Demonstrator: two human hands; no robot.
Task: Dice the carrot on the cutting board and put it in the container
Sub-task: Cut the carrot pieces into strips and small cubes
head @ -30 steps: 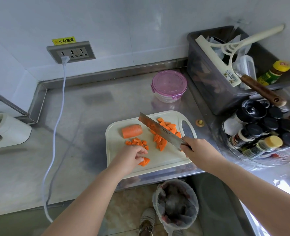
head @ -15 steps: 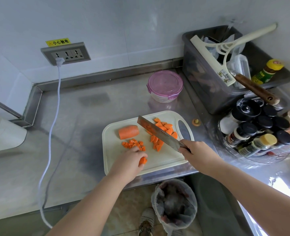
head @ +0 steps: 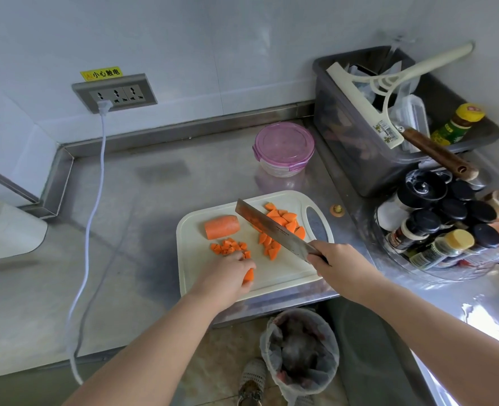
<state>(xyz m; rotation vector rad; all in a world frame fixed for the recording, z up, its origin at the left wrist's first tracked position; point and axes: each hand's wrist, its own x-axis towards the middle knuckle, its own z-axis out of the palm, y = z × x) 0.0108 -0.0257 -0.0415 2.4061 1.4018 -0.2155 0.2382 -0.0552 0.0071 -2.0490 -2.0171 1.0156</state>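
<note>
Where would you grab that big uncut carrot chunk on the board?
Probably across its round middle, from above on the left. The carrot chunk lies on its side, length running left to right, and the knife in the right hand hangs close on its right.

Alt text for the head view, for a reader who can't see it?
The right hand holds a cleaver above carrot pieces on a white cutting board, while the left hand pinches one carrot wedge. A pink-lidded container stands behind the board.

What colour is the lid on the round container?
The lid is see-through pinkish purple. It shows in the head view, behind the cutting board.
</note>
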